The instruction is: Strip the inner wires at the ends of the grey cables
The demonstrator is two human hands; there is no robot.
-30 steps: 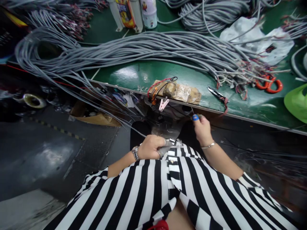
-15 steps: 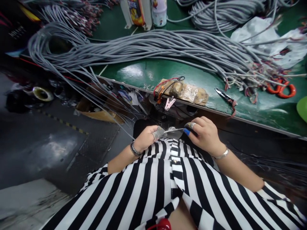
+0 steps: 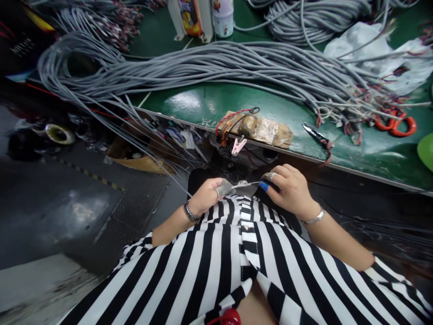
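Over my lap, my left hand (image 3: pixel 209 195) is closed around the end of a grey cable (image 3: pixel 238 185), with worn tape wrapped on its fingers. My right hand (image 3: pixel 287 187) pinches the thin, pale tip of that cable between thumb and forefinger; blue tape covers the thumb tip and grey tape the finger. A short length of the cable stretches between the two hands. Above them, a thick bundle of grey cables (image 3: pixel 203 63) lies along the green table (image 3: pixel 189 101), and several strands hang over the table's edge toward my left side.
At the table's edge sits a taped block (image 3: pixel 270 131) with a pink clip (image 3: pixel 238 146). Tweezers or snips (image 3: pixel 317 135) and orange-handled scissors (image 3: pixel 404 125) lie to the right. A cup (image 3: pixel 223 19) stands behind the bundle. A cardboard box (image 3: pixel 140 160) is below left.
The hands stay nearly in place. The piece between them looks slightly thinner toward the right hand, and the view has shifted very slightly.
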